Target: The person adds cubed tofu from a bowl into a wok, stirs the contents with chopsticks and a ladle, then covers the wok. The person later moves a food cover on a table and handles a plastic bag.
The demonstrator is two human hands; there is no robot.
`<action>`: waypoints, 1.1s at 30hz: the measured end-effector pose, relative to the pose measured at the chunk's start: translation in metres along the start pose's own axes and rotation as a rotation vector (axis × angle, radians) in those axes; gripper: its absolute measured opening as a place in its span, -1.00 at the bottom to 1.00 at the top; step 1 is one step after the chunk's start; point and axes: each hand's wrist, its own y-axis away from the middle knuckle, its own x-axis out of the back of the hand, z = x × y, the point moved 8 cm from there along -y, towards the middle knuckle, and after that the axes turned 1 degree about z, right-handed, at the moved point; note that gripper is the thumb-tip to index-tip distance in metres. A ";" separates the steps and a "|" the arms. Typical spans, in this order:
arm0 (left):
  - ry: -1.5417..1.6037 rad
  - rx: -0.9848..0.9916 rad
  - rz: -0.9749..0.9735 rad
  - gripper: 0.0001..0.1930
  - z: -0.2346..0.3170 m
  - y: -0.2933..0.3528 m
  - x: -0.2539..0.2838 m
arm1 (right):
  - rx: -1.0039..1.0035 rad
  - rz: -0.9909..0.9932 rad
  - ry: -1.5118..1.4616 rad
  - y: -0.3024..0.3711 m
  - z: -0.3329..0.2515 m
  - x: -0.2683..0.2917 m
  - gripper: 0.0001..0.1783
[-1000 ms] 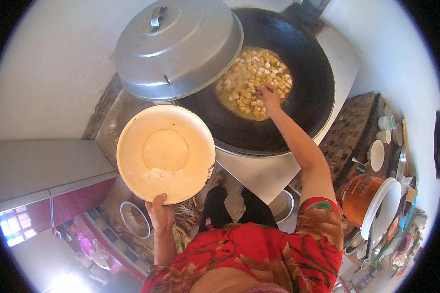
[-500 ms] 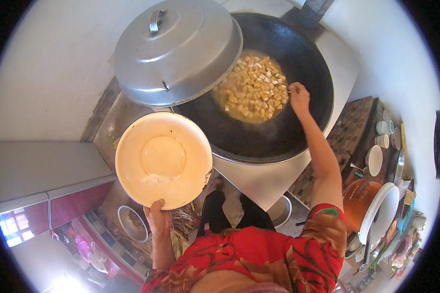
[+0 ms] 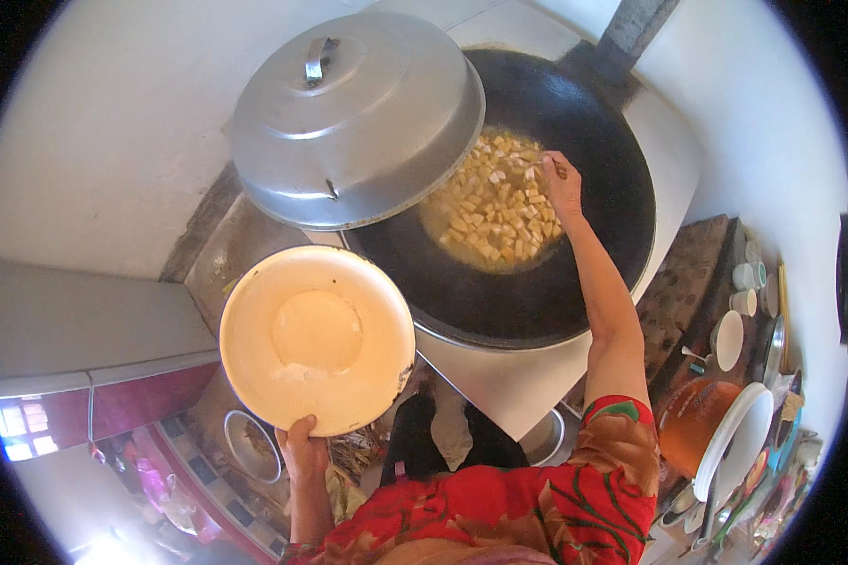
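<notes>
An enamel basin (image 3: 318, 339), cream inside with a chipped dark rim, is gripped at its near edge by my left hand (image 3: 303, 454). Its inside faces up and holds nothing. My right hand (image 3: 563, 191) reaches over the large black wok (image 3: 537, 315), at the right edge of the pale yellow cubes (image 3: 502, 212) sitting in liquid. Its fingers are drawn together; a small brownish bit shows by them, too small to name. A big domed metal lid (image 3: 358, 118) leans over the wok's left side, partly covering it and some of the cubes.
Right of the white stovetop (image 3: 495, 391), bowls (image 3: 726, 340) and cups crowd a dark counter. Nearer stands an orange bucket (image 3: 697, 424) with a white rim. A metal bowl (image 3: 252, 446) lies low on the left, below a grey-topped cabinet (image 3: 85, 325).
My right hand has moved left, further over the cubes. The whole view has shifted slightly, so the wok, lid and basin appear lower. My left hand still holds the basin.
</notes>
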 end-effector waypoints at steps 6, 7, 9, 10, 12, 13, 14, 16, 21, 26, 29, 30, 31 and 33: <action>0.040 0.011 -0.032 -0.39 -0.003 -0.005 0.005 | 0.122 0.073 -0.081 -0.029 0.039 -0.046 -0.79; 0.042 0.019 -0.030 -0.40 -0.001 -0.003 0.004 | -0.047 0.075 0.050 -0.023 0.049 -0.062 -0.81; 0.043 0.018 -0.038 -0.40 0.001 0.000 0.004 | 0.036 -0.182 0.050 -0.004 0.033 -0.096 -0.79; 0.043 0.007 -0.044 -0.40 0.002 -0.001 0.005 | 0.077 -0.315 0.047 0.011 0.016 -0.109 -0.78; 0.029 -0.013 -0.052 -0.41 0.004 -0.002 0.006 | 0.038 -0.480 0.068 0.030 -0.001 -0.100 -0.72; 0.020 -0.029 -0.048 -0.43 0.004 -0.004 0.007 | -0.019 -0.529 0.076 0.031 0.003 -0.092 -0.71; 0.011 -0.045 -0.044 -0.45 0.006 -0.005 0.008 | -0.075 -0.578 0.083 0.033 0.007 -0.086 -0.69; 0.031 -0.024 -0.057 -0.44 0.009 -0.003 0.006 | -0.090 -0.443 0.045 0.027 0.002 -0.063 -0.66; 0.039 -0.019 -0.070 -0.43 0.002 -0.008 0.011 | -0.322 0.011 -0.570 0.017 0.035 -0.075 -0.68; 0.059 0.004 -0.047 -0.44 -0.001 -0.005 0.012 | -0.431 0.069 -0.753 0.027 0.050 -0.115 -0.73; 0.049 0.009 -0.038 -0.45 -0.005 -0.006 0.023 | -0.485 0.001 -0.578 0.036 0.056 -0.109 -0.76; 0.045 0.015 -0.030 -0.45 -0.007 -0.005 0.028 | -0.525 -0.010 -0.486 0.042 0.051 -0.097 -0.77; 0.051 0.013 -0.036 -0.46 -0.004 -0.004 0.027 | -0.555 -0.012 -0.395 0.044 0.047 -0.082 -0.78; 0.064 0.012 -0.047 -0.46 -0.001 -0.004 0.021 | -0.572 -0.033 -0.330 0.045 0.053 -0.051 -0.77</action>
